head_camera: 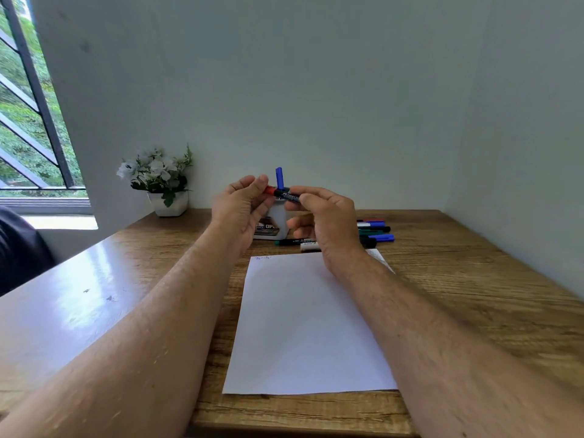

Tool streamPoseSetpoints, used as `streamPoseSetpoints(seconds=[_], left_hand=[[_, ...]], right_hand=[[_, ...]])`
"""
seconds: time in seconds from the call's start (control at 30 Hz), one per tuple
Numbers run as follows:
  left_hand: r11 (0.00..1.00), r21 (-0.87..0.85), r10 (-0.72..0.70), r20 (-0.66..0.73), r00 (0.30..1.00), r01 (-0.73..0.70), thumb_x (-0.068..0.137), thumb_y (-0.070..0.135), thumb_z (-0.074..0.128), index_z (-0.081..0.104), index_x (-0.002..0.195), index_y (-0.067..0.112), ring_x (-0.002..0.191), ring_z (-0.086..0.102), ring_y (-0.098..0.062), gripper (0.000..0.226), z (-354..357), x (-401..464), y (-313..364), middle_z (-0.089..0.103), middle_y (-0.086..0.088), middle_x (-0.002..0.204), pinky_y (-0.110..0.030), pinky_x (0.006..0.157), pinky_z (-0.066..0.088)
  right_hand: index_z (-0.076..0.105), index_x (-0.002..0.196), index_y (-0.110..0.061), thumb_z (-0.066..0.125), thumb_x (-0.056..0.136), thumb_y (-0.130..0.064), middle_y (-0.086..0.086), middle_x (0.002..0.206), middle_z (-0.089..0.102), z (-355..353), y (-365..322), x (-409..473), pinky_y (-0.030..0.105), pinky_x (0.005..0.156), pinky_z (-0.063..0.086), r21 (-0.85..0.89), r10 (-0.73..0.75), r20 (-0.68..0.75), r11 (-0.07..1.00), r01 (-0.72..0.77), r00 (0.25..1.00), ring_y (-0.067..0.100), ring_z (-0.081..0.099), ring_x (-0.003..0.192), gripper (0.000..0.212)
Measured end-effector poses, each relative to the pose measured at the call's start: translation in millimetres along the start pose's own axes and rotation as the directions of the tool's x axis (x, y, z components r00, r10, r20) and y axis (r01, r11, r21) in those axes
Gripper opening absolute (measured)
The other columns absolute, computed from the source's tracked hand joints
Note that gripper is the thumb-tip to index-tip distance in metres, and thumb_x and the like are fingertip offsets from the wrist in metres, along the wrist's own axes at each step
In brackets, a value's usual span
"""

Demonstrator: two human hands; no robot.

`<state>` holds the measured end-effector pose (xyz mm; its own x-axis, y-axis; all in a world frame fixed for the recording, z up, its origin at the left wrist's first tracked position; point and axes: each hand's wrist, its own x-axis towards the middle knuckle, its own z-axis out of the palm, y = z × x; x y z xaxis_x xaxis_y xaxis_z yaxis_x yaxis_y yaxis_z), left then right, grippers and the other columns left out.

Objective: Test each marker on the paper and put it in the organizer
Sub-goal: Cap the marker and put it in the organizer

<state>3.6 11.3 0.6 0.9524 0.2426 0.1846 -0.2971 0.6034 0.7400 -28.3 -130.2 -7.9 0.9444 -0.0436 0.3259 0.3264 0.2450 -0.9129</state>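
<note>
A black marker (287, 195) is held up above the paper (306, 324), its barrel pinched by the right hand (325, 216). Its red cap (269, 190) is pinched by the left hand (243, 205). The organizer (274, 221) is seen just behind on the surface (458, 279).

2 hands (243, 205), 1 held marker (286, 195), 1 blue marker (279, 178) in 1 organizer (273, 223), 1 paper (303, 324), 1 flower pot (169, 203), several loose markers (376, 230), exact count unclear

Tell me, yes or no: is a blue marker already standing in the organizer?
Yes: a blue marker stands upright out of the white organizer, just behind the two hands holding a red-capped marker.
</note>
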Motion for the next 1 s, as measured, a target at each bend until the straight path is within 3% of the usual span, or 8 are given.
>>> streamPoseSetpoints(seconds=[0.13, 0.2, 0.27, 0.37, 0.5, 0.7, 0.83, 1.0], left_hand=[[1.000, 0.029, 0.012, 0.000, 1.000, -0.012, 0.086, 0.004, 0.069, 0.059, 0.112, 0.005, 0.075, 0.074, -0.016, 0.027, 0.2, 0.6, -0.9, 0.072, -0.011, 0.090, -0.024, 0.062, 0.058], [0.999, 0.042, 0.000, -0.011, 1.000, 0.000, 0.086, 0.003, 0.069, 0.059, 0.111, 0.005, 0.077, 0.074, -0.017, 0.027, 1.0, 0.3, -3.4, 0.072, -0.013, 0.093, -0.024, 0.061, 0.058], [0.999, 0.047, -0.006, -0.022, 1.000, 0.007, 0.087, 0.002, 0.069, 0.059, 0.111, 0.005, 0.080, 0.074, -0.018, 0.026, 0.8, 0.5, -6.5, 0.072, -0.015, 0.098, -0.024, 0.061, 0.058], [0.999, 0.050, -0.006, -0.014, 1.000, 0.007, 0.088, 0.000, 0.066, 0.058, 0.104, 0.007, 0.085, 0.073, -0.019, 0.019, -0.4, 0.6, -9.8, 0.070, -0.018, 0.105, -0.024, 0.061, 0.058], [1.000, 0.009, -0.002, -0.001, 1.000, 0.002, 0.090, -0.004, 0.063, 0.055, 0.100, 0.008, 0.086, 0.072, -0.021, 0.018, 2.0, 0.4, -10.9, 0.071, -0.019, 0.103, -0.025, 0.062, 0.058], [1.000, -0.006, -0.003, 0.020, 1.000, 0.003, 0.090, -0.005, 0.061, 0.055, 0.100, 0.008, 0.090, 0.072, -0.025, 0.018, 4.3, 0.4, -12.7, 0.072, -0.020, 0.102, -0.028, 0.066, 0.059], [0.999, 0.016, 0.036, 0.022, 0.999, -0.036, 0.090, -0.003, 0.063, 0.055, 0.103, 0.008, 0.091, 0.071, -0.025, 0.019, 4.5, -1.8, -13.5, 0.071, -0.019, 0.101, -0.027, 0.065, 0.059], [0.970, 0.236, 0.043, 0.097, 0.994, -0.065, 0.087, -0.003, 0.067, 0.054, 0.122, 0.020, 0.097, 0.073, -0.029, 0.043, 12.7, -5.6, -20.2, 0.071, -0.020, 0.108, -0.040, 0.073, 0.061]], right_hand=[[0.073, 0.092, -0.010, 0.069, 0.088, -0.013, 0.004, 0.076, 0.071, 0.9, 6.9, 4.3, 0.024, 0.053, 0.051, -0.260, -0.095, -0.078, 0.963, 0.072, 0.992, 0.008, 0.059, 0.056, 0.007], [0.071, 0.090, -0.013, 0.068, 0.089, -0.018, -0.006, 0.078, 0.066, 0.5, 8.8, 6.0, 0.009, 0.054, 0.046, -0.373, -0.159, -0.083, 0.920, 0.117, 0.984, 0.003, 0.057, 0.066, 0.005], [0.069, 0.091, -0.013, 0.066, 0.091, -0.019, -0.008, 0.079, 0.064, 0.0, 10.5, 6.6, 0.003, 0.050, 0.040, -0.426, -0.182, -0.067, 0.894, 0.137, 0.981, 0.002, 0.056, 0.070, 0.006], [0.068, 0.090, -0.012, 0.066, 0.090, -0.019, -0.009, 0.077, 0.063, 0.2, 13.4, 6.9, 0.004, 0.047, 0.038, -0.435, -0.181, -0.069, 0.890, 0.134, 0.981, 0.002, 0.055, 0.066, 0.007], [0.065, 0.080, -0.018, 0.065, 0.089, -0.020, -0.007, 0.066, 0.059, 1.2, 15.3, 8.6, 0.023, 0.051, 0.042, -0.364, -0.109, -0.090, 0.929, 0.069, 0.990, 0.009, 0.051, 0.056, 0.010], [0.065, 0.080, -0.019, 0.065, 0.090, -0.020, -0.008, 0.058, 0.052, -0.2, 15.6, 10.1, 0.024, 0.048, 0.038, -0.248, 0.011, -0.088, 0.968, -0.033, 0.996, 0.009, 0.045, 0.051, 0.010], [0.066, 0.086, -0.018, 0.063, 0.093, -0.023, -0.007, 0.062, 0.052, -0.4, 15.4, 9.5, 0.023, 0.047, 0.038, -0.268, 0.026, -0.079, 0.962, -0.046, 0.997, 0.009, 0.047, 0.054, 0.008], [0.066, 0.100, -0.019, 0.057, 0.096, -0.033, -0.004, 0.081, 0.062, 3.1, 14.5, 10.2, 0.028, 0.060, 0.045, -0.348, 0.011, -0.079, 0.937, -0.038, 0.997, 0.013, 0.057, 0.074, 0.017]])
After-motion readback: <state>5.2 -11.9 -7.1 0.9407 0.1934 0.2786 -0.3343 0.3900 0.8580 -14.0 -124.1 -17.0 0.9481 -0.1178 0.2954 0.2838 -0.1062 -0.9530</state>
